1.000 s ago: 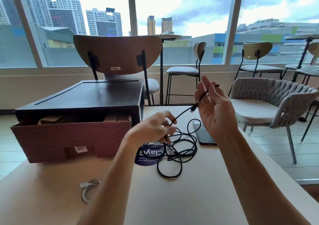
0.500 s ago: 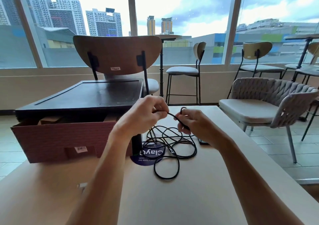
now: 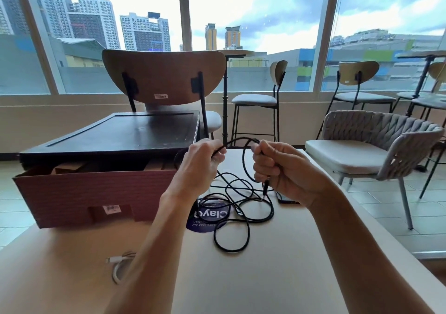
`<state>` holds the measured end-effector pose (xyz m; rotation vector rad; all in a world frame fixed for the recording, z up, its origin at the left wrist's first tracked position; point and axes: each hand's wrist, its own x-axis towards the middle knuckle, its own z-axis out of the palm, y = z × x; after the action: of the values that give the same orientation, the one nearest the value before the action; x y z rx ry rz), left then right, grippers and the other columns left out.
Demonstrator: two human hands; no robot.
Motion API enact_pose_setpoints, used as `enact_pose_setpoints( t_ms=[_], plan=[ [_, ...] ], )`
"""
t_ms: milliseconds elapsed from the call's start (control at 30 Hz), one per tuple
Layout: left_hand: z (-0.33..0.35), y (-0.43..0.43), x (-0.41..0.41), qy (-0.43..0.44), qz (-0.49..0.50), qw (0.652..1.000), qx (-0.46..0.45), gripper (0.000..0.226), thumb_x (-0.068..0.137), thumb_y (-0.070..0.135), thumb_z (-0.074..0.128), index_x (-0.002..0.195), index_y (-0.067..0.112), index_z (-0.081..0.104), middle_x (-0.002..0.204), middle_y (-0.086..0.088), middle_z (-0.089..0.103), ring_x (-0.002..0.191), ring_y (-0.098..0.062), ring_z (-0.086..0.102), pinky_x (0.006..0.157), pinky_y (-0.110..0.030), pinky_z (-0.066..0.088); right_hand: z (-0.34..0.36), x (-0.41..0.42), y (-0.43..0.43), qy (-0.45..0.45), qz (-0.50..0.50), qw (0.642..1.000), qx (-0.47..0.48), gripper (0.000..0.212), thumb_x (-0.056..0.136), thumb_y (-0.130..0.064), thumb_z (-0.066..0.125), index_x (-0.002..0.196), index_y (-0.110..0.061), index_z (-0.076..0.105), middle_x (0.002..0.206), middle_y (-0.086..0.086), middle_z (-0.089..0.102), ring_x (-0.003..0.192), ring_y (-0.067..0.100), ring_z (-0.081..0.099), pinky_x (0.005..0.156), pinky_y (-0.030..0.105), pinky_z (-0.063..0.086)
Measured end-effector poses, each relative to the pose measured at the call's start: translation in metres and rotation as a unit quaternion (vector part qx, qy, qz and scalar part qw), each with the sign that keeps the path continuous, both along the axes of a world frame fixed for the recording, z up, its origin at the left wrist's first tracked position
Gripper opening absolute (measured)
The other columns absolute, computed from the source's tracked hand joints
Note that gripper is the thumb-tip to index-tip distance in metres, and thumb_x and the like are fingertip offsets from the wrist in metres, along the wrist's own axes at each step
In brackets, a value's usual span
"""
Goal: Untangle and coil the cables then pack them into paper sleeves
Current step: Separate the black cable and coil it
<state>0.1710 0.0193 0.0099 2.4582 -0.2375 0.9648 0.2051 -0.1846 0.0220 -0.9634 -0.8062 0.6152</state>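
**Q:** Hands, position?

**Me:** Both raised above the table, forearms reaching forward from the bottom of the view. Left hand and right hand are level with each other, near but apart.

**Q:** Left hand grip?

**Me:** Back of the hand toward me, fingers curled in. Fingertips pinch the black cable at the hand's far inner edge.

**Q:** Right?

**Me:** A closed fist wrapped round the same cable, knuckles to the left. A short end with its plug hangs out below the fist.

**Q:** Where does the cable run?

**Me:** A short arc rises between my two hands. More strands drop from the hands to a loose, overlapping tangle of loops on the table. Part of the tangle lies over a round blue sticker. One long loop reaches toward me.

**Q:** Anything else close by?

**Me:** A dark phone lies flat under my right wrist, mostly hidden. A white cable lies on the table by my left forearm, well apart from the black one and partly covered by the arm. A reddish cardboard box stands to the left. A black tray rests across its top, with brown paper showing underneath.
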Motion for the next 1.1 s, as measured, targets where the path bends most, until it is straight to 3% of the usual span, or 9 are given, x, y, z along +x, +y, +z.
enact_pose_setpoints(
  t_ms=[167, 267, 433, 500, 600, 733, 900, 1000, 1100],
  plan=[
    [0.006, -0.008, -0.005, -0.071, -0.026, 0.995, -0.058, 0.01, 0.093, 0.014, 0.07, 0.102, 0.013, 0.071, 0.085, 0.016, 0.062, 0.076, 0.008, 0.059, 0.067, -0.005, 0.043, -0.002, 0.015, 0.002, 0.154, 0.024, 0.969, 0.194, 0.027, 0.105, -0.01, 0.029, 0.096, -0.008, 0.054, 0.072, -0.004, 0.058, 0.053, 0.003, 0.051, 0.063, 0.023, 0.053],
    [0.008, -0.011, -0.008, -0.063, -0.048, 0.99, -0.115, 0.003, 0.092, 0.016, 0.071, 0.093, 0.014, 0.073, 0.071, 0.016, 0.06, 0.062, 0.003, 0.055, 0.06, -0.007, 0.04, 0.0, 0.019, 0.001, 0.22, 0.035, 0.934, 0.279, 0.015, 0.095, 0.003, 0.043, 0.1, -0.005, 0.055, 0.072, -0.002, 0.057, 0.052, 0.006, 0.048, 0.067, 0.022, 0.052],
    [0.009, -0.005, -0.001, -0.038, -0.075, 0.974, -0.208, 0.008, 0.093, 0.021, 0.069, 0.087, 0.018, 0.075, 0.069, 0.003, 0.064, 0.06, -0.005, 0.053, 0.059, -0.017, 0.044, -0.001, 0.027, -0.006, 0.293, -0.027, 0.875, 0.384, 0.043, 0.068, 0.017, 0.058, 0.11, 0.006, 0.054, 0.061, 0.001, 0.04, 0.044, 0.013, 0.04, 0.068, 0.033, 0.059],
    [0.009, -0.003, 0.001, -0.015, -0.098, 0.95, -0.295, 0.016, 0.099, 0.022, 0.061, 0.091, 0.017, 0.074, 0.069, -0.017, 0.054, 0.063, -0.011, 0.049, 0.059, -0.019, 0.05, -0.002, 0.03, -0.009, 0.307, -0.036, 0.855, 0.418, 0.051, 0.064, 0.022, 0.058, 0.114, 0.009, 0.052, 0.06, 0.005, 0.043, 0.043, 0.015, 0.045, 0.07, 0.04, 0.062],
    [0.004, -0.005, 0.004, 0.033, -0.078, 0.923, -0.376, 0.024, 0.104, 0.023, 0.051, 0.099, 0.016, 0.073, 0.062, -0.008, 0.037, 0.054, -0.01, 0.036, 0.051, -0.023, 0.045, -0.002, 0.031, -0.011, 0.285, -0.043, 0.853, 0.434, 0.061, 0.056, 0.028, 0.066, 0.111, 0.007, 0.054, 0.072, 0.011, 0.059, 0.057, 0.021, 0.063, 0.073, 0.041, 0.062],
    [-0.004, -0.004, 0.007, 0.171, 0.014, 0.961, -0.217, 0.021, 0.103, 0.017, 0.053, 0.107, 0.017, 0.073, 0.061, 0.014, 0.052, 0.045, -0.006, 0.035, 0.044, -0.02, 0.033, 0.001, 0.024, -0.007, 0.232, -0.073, 0.896, 0.371, 0.02, 0.09, 0.006, 0.056, 0.109, 0.002, 0.061, 0.093, 0.011, 0.067, 0.08, 0.018, 0.069, 0.087, 0.038, 0.059],
    [-0.003, -0.016, -0.002, 0.388, -0.006, 0.92, -0.061, 0.022, 0.103, 0.016, 0.053, 0.106, 0.018, 0.075, 0.073, 0.003, 0.06, 0.059, -0.006, 0.049, 0.061, -0.019, 0.045, 0.005, 0.014, 0.007, 0.074, -0.3, 0.931, 0.196, 0.018, 0.106, -0.003, 0.033, 0.104, -0.009, 0.05, 0.106, 0.014, 0.075, 0.1, 0.026, 0.072, 0.096, 0.037, 0.055],
    [0.012, -0.018, -0.017, 0.419, -0.06, 0.906, -0.017, 0.022, 0.103, 0.019, 0.053, 0.104, 0.017, 0.075, 0.07, 0.005, 0.056, 0.056, -0.009, 0.046, 0.059, -0.024, 0.041, -0.004, 0.011, 0.014, -0.141, -0.428, 0.892, -0.028, 0.015, 0.106, -0.009, 0.037, 0.101, -0.017, 0.049, 0.103, 0.002, 0.077, 0.096, 0.025, 0.07, 0.083, 0.025, 0.044],
    [0.029, -0.015, -0.029, 0.367, -0.115, 0.922, -0.041, 0.02, 0.101, 0.025, 0.058, 0.099, 0.02, 0.077, 0.068, 0.011, 0.056, 0.062, -0.007, 0.047, 0.064, -0.025, 0.039, -0.014, 0.012, 0.017, -0.242, -0.435, 0.853, -0.159, 0.016, 0.106, -0.011, 0.039, 0.094, -0.018, 0.046, 0.093, 0.002, 0.076, 0.088, 0.008, 0.072, 0.076, 0.012, 0.044]
  ],
)
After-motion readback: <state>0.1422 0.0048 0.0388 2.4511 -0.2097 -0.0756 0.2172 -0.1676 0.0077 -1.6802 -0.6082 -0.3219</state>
